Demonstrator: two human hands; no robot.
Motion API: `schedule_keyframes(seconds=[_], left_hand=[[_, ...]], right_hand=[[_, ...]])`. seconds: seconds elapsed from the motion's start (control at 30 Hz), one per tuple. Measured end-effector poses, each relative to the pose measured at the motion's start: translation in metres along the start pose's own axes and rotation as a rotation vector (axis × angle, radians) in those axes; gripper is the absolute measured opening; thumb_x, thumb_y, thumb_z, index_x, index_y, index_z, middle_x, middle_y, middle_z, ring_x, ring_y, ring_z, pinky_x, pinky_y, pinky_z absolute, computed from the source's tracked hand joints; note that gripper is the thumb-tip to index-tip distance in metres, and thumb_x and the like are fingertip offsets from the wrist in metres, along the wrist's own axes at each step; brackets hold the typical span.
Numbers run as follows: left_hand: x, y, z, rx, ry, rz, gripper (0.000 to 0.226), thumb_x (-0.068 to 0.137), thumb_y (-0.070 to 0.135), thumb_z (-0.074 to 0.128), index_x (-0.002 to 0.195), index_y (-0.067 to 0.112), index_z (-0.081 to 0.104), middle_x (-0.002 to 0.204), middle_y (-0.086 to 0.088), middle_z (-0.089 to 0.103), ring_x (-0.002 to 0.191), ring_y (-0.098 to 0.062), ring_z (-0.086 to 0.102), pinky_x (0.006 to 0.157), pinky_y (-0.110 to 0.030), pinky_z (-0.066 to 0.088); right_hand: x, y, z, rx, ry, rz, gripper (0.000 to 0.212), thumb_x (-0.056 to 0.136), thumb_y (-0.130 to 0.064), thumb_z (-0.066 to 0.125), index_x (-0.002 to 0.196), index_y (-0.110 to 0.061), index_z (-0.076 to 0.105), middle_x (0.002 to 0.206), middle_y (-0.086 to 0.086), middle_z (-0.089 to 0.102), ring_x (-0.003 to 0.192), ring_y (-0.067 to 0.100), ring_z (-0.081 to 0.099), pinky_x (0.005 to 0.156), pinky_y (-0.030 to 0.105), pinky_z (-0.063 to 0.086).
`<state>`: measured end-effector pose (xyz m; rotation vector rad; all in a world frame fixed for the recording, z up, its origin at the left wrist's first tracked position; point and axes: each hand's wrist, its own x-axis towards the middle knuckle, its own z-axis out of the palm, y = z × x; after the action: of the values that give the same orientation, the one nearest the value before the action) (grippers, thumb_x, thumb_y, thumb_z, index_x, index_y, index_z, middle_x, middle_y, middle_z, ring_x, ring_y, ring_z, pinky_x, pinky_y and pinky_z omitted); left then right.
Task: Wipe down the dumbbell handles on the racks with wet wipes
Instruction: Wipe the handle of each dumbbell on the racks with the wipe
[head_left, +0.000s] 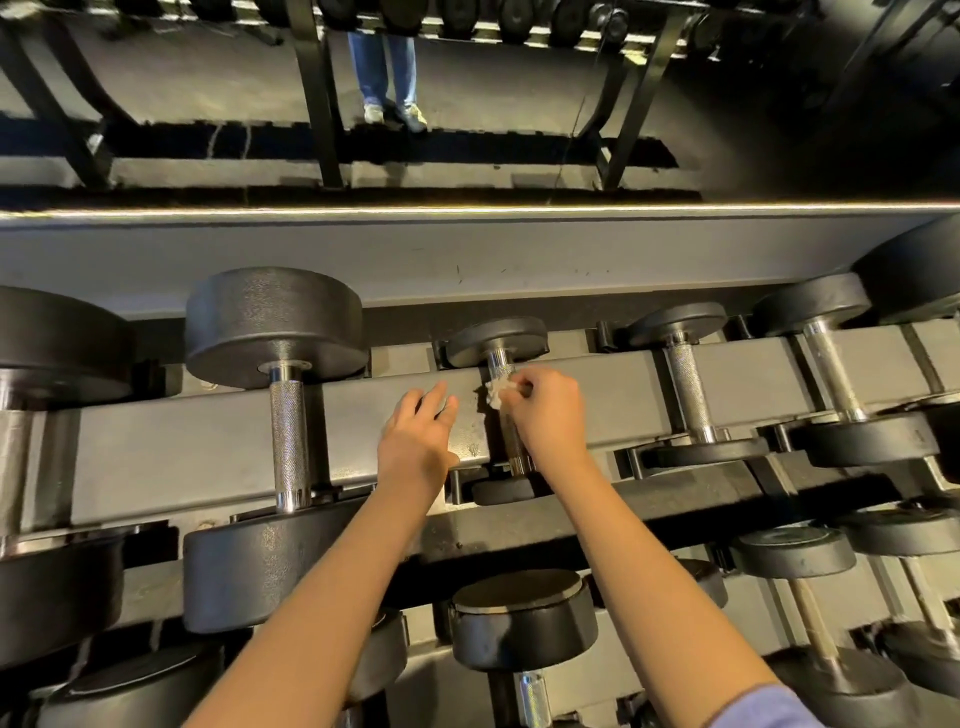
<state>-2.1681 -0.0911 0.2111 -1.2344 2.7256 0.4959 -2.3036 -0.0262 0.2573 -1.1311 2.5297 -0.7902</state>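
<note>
- Wipe (496, 389) — white and crumpled — is pressed against the knurled handle (501, 366) of the small dumbbell (496, 340) in the middle of the upper rack row, near the handle's far end.
- Right hand (548, 415) pinches the wipe, its fingers curled round it and over the handle; the hand hides part of the handle below.
- Left hand (418, 434) lies flat on the grey rack beam (208, 441) just left of that dumbbell, fingers straight and slightly spread, holding nothing.
- Small dumbbell lies across the beam, one black head beyond it and the other on the near side.
- Large dumbbell (275, 322) crosses the same beam to the left, chrome handle bare; two more dumbbells (685, 379) lie to the right.
- Lower tier (522, 618) of black dumbbells sits beneath the forearms; a blue sleeve (763, 709) shows at the bottom right edge.
- Far at the top — legs (384, 67) in blue jeans and pale shoes stand among dark rack frames.
</note>
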Motion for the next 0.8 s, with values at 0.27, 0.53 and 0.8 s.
schedule_keyframes(seconds=[0.27,0.53,0.8], left_hand=[[-0.002,0.0,-0.006,0.045,0.007,0.055,0.069,0.093,0.032,0.058,0.151,0.02,0.022,0.159,0.002,0.013,0.143,-0.021,0.013,0.112,-0.033,0.025],[-0.019,0.031,-0.013,-1.043,0.017,0.037,0.038,0.087,0.032,0.064,0.121,0.016,0.062,0.109,-0.004,0.068,0.096,-0.018,0.065,0.089,-0.036,0.053],[-0.014,0.045,-0.023,-1.153,0.29,-0.028,0.008,0.091,0.011,0.061,0.093,0.016,0.067,0.082,0.004,0.068,0.077,-0.011,0.066,0.071,-0.025,0.053]], right_hand=[[-0.026,0.021,-0.017,-0.057,-0.202,0.048,0.013,0.086,-0.016,0.066,0.095,-0.008,0.071,0.094,0.009,0.069,0.089,0.024,0.063,0.075,0.029,0.047],[-0.036,0.019,-0.027,0.299,-0.13,0.093,0.023,0.091,-0.016,0.061,0.111,-0.009,0.07,0.101,0.007,0.071,0.088,0.015,0.062,0.078,0.022,0.046],[-0.036,0.012,-0.024,0.556,-0.244,0.073,0.031,0.097,-0.011,0.047,0.122,-0.016,0.064,0.12,0.001,0.065,0.11,0.011,0.058,0.087,0.012,0.043]])
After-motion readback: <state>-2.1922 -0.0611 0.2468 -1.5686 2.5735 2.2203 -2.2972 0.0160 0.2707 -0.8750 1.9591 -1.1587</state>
